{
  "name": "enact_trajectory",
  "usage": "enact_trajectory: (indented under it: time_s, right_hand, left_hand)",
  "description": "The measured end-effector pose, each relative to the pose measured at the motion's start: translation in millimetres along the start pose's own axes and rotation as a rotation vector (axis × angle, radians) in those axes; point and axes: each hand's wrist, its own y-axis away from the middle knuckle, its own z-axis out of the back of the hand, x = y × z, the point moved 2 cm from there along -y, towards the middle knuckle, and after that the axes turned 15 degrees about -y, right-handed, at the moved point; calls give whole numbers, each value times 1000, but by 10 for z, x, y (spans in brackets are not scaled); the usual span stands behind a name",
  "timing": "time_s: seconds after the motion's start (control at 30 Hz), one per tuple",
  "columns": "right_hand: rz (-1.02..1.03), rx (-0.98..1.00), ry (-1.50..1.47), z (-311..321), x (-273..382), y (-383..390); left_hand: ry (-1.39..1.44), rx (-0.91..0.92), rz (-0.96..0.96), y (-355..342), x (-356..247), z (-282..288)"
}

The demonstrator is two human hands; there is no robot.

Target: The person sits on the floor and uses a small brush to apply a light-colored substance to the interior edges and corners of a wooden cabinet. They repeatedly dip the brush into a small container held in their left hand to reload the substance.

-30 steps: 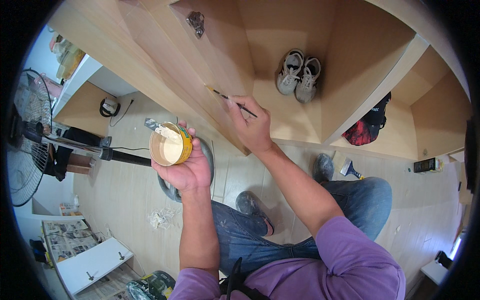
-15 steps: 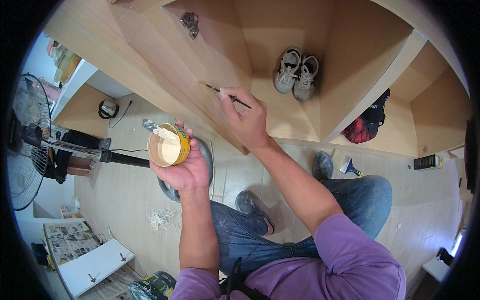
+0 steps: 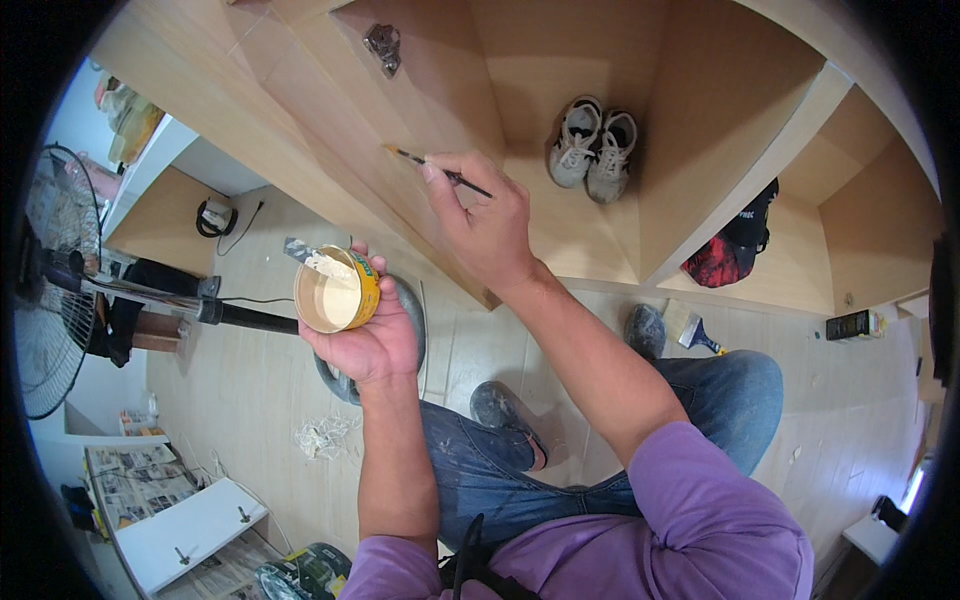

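My left hand [image 3: 368, 335] cups a yellow tin [image 3: 362, 300] tilted so that its cream-coloured contents face up. A putty knife [image 3: 297, 251] smeared with cream paste rests across the tin's rim. In my right hand [image 3: 484, 215] is a thin dark-handled paintbrush [image 3: 462, 182], pinched between thumb and fingers. Its light bristle tip points left and appears to touch the inner face of a wooden cabinet panel [image 3: 340, 140]. On that panel, above the brush, sits a metal hinge [image 3: 381, 48].
Inside the cabinet stand white sneakers [image 3: 592, 150] and, farther right, a black and red cap [image 3: 735, 245]. A wide brush [image 3: 690, 326] lies on the floor by my foot. The fan [image 3: 60, 280] stands left, its round base [image 3: 412, 300] beneath my left hand. White string [image 3: 328, 437] lies nearby.
My right hand has shifted slightly left and up with the paintbrush, so the tip sits farther along the panel. My left hand and the tin stay in place.
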Motion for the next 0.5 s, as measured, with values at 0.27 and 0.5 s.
enact_trajectory:
  time_s: [0.27,0.5]
  right_hand:
    - [-40,-12,56,172,-131,284]
    - [-228,-124,-69,420,-20,476]
  left_hand:
    - [-5,-13,9,9,-8,-58]
    - [8,1,4,80,-40,-157]
